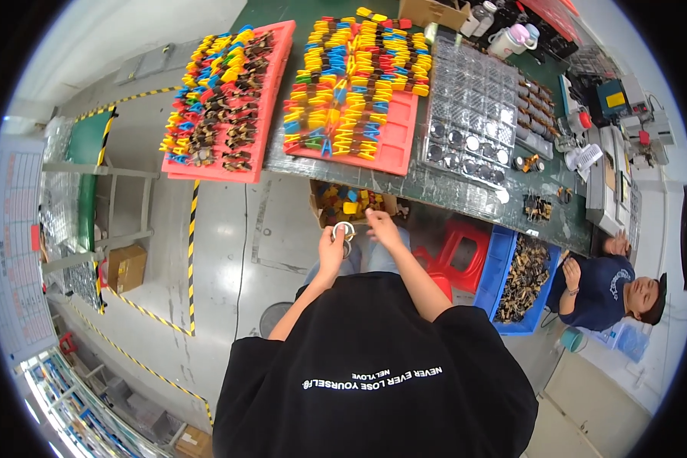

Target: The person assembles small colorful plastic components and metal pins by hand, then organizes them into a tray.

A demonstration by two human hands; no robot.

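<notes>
Just on your side of the cardboard box (391, 204), your left hand (330, 250) grips the pale ring (351, 227), which lies left of your loosely spread, seemingly empty right hand (385, 228).

The green bench (516, 197) carried a red tray (393, 156) of colourful clips (356, 133), a clear compartmented tray (466, 95), a cluster of dark clips (538, 208) and a cardboard box (435, 14).

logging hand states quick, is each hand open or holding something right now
Left hand: closed on a shiny round piece.
Right hand: open, nothing visible in it.
</notes>
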